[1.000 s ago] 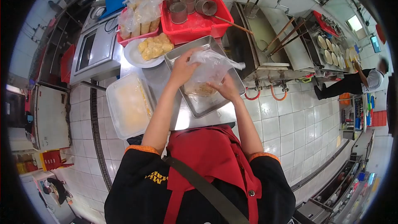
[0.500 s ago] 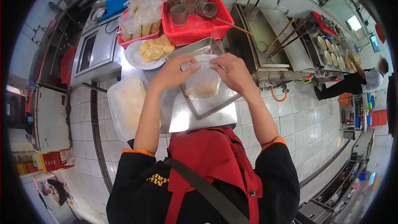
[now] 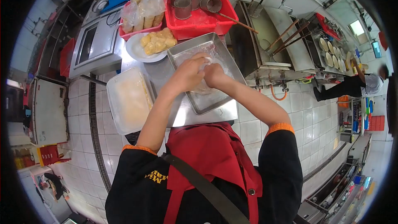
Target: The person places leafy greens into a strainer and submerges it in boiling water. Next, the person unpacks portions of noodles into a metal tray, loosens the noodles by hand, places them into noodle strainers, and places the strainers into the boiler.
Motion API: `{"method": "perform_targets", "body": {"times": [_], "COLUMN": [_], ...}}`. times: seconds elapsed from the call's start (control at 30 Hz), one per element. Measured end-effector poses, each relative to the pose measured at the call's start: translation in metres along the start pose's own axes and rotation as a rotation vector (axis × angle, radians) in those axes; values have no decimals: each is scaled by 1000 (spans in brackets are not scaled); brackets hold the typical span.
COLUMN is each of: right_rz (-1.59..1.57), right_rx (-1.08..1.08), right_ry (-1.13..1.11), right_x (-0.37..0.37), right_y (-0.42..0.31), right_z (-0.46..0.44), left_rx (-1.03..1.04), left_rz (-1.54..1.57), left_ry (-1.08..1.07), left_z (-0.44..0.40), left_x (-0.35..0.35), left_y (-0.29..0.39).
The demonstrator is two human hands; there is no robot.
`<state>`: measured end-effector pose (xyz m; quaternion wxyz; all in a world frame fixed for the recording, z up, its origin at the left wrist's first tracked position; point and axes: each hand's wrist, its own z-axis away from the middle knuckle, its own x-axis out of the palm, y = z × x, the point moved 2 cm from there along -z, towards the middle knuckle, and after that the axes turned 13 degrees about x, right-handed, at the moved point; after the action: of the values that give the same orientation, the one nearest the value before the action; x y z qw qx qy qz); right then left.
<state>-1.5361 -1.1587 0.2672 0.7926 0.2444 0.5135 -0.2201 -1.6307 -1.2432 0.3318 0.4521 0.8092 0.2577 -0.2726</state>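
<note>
My left hand (image 3: 188, 74) and my right hand (image 3: 215, 76) meet over the metal tray (image 3: 203, 108), fingers closed round the gathered top of a clear plastic bag (image 3: 202, 88). The bag's lower part shows beneath my hands, inside the tray, and its contents are hard to make out. Left of the tray lies a white plate (image 3: 134, 49) with a bag of yellow pieces (image 3: 157, 41) on it. Nearer to me on the left is a lidded plastic container (image 3: 129, 99).
Behind the tray stands a red basin (image 3: 199, 30) with several wire strainers. Filled bags (image 3: 145, 10) fill a pink basket (image 3: 141, 32). To the right is a metal cooker (image 3: 269, 37) with long-handled tools. One person (image 3: 352, 84) is at the far right, another (image 3: 54, 186) at lower left.
Both hands have come together at the bag's neck. Earlier they were apart, the bag's top loose and then stretched between them. The view has shifted slightly.
</note>
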Motion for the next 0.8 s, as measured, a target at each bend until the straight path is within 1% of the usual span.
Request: {"method": "perform_targets", "body": {"times": [0.03, 0.13, 0.17, 0.2, 0.23, 0.27, 0.3, 0.33, 0.37, 0.4, 0.43, 0.47, 0.53, 0.57, 0.6, 0.63, 0.67, 0.7, 0.73, 0.77, 0.8], "right_rz": [83, 16, 22, -80, -187, -186, -241, -294, -289, -278, -270, -273, -204, -207, -181, -156, -158, -92, -24, -23, -48], "right_rx": [-30, -43, -43, -145, -245, -245, -59, 125, 121, 110, 101, 99, -152, -151, -131, -111, -112, -44, 24, 22, 2], "right_ry": [-27, -45, -49, 207, 461, 458, 313, 165, 162, 254, 348, 351, 166, 164, 102, 43, 46, 33, 20, 22, -14], "right_x": [4, 11, 33, 68, 86, 64, 41, 18, 5, -8, -14, -15, -12, -5, 7, 10, 13, 16, 18, 21, 28], "right_y": [-2, 5, 13, 20, 23, 21, 24, 27, 28, 30, 31, 29, 16, 12, 9, 7, 7, 10, 13, 18, 25], "right_z": [2, 9, 3, -9, -13, -7, -5, 1, 7, 11, 14, 13, 11, 5, -5, -10, -11, -12, -12, -13, -16], "left_rx": [-33, -66, -70, -71, -20, 34, 34, -32, -101, -105, -154, -202, -189, -178, -178, 18, 213, 211, 32, -148, -149], "left_rz": [55, 157, 197, 201, 205, 207, 209, 182, 154, 153, 189, 225, 242, 265, 264, 139, 13, 11, 152, 293, 294], "left_ry": [0, -2, -5, -1, 26, 55, 59, 82, 106, 111, 81, 49, 53, 58, 56, 68, 81, 80, 33, -12, -10], "left_z": [1, 6, 7, 8, 10, 9, 8, 5, 5, 4, 2, 0, -5, -6, -7, -10, -10, -6, -3, 1, 5], "left_x": [5, 21, 26, 30, 35, 36, 33, 24, 17, 13, 8, 5, 0, 0, 6, 10, 14, 19, 20, 22, 22], "left_y": [3, 13, 14, 12, 10, 10, 9, 9, 7, 2, -6, -12, -13, -14, -19, -20, -19, -21, -17, -16, -17]}}
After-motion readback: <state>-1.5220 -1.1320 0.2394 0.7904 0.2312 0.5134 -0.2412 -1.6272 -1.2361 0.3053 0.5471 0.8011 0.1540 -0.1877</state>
